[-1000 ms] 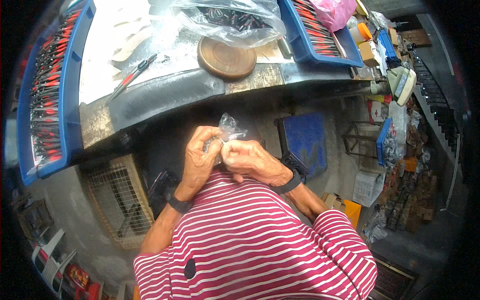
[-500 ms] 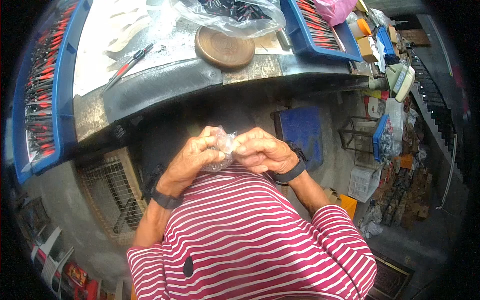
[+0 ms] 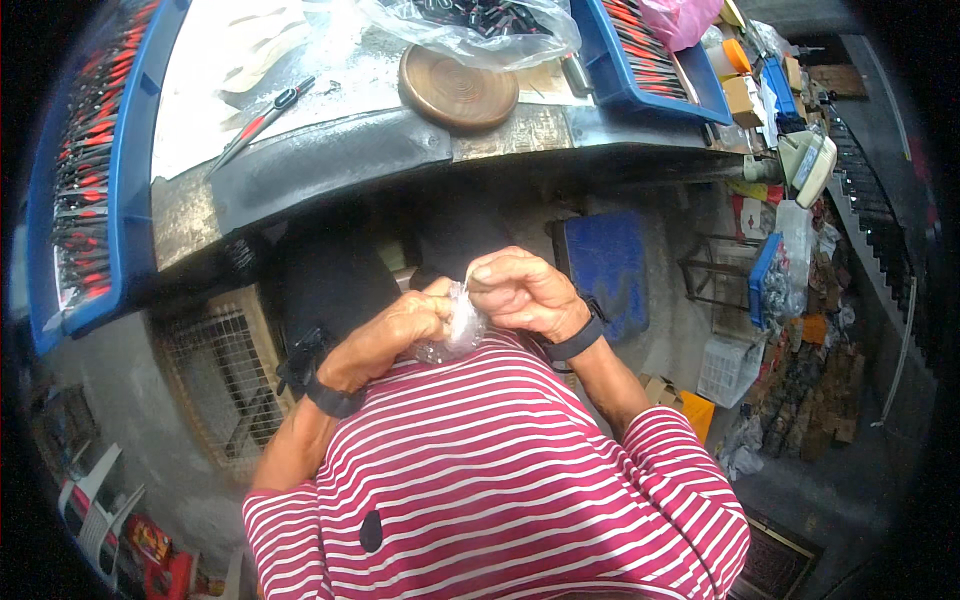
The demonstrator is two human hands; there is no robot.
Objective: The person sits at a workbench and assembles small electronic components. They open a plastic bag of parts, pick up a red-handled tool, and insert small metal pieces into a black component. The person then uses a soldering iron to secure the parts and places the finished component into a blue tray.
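Observation:
In front of my striped shirt, my left hand [image 3: 400,328] is closed around the gathered neck of a small clear plastic bag [image 3: 455,340]. The bag's crumpled body hangs below the fingers; what it contains, if anything, is too blurred to tell. Close beside the bag's upper end, my right hand [image 3: 535,296] has its thumb and fingertips pinched together. Whatever lies in that pinch is hidden or too small to name. Beyond the hands, a slim red-and-black pen-shaped tool [image 3: 262,125] lies on the workbench [image 3: 330,160].
A blue tray [image 3: 135,190] of red-and-black tools lines the bench's left side; another blue tray [image 3: 655,100] stands at right. Between them are a round wooden disc [image 3: 458,88] and a clear bag [image 3: 545,45] of black parts. Crates and boxes clutter the right floor.
My left hand has shifted slightly down with the bag, its fingers now closer around the neck. My right fingertips have lifted a little. The view has moved slightly.

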